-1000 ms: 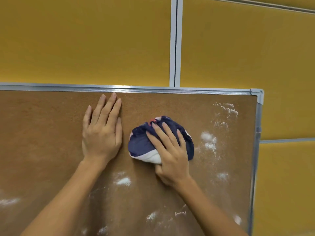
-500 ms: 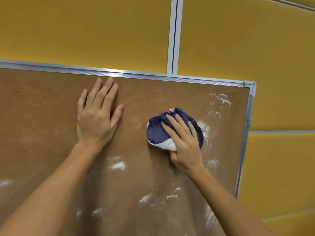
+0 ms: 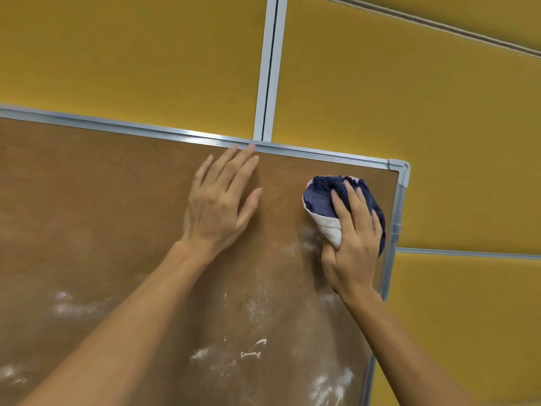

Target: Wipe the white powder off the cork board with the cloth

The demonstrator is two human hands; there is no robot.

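White powder (image 3: 254,309) lies in streaks and clumps across the lower part of the brown cork board with its silver metal frame (image 3: 123,218), thickest toward the bottom edge and bottom right. The bunched navy-and-white cloth (image 3: 323,200) is up in the board's top right corner, just beside the frame, pressed flat to the cork. The right hand (image 3: 354,244) lies over it, the grip closed down on the bundle with fingers curled over the top, so the cloth sits under the palm and fingertips. The left hand (image 3: 218,206) is spread flat on bare cork beside it, holding nothing, fingertips touching the top frame. This looks like the wiping step, corner pass. Next call: drag the cloth downward into those remaining streaks. Yellow wall panels (image 3: 131,60) behind.
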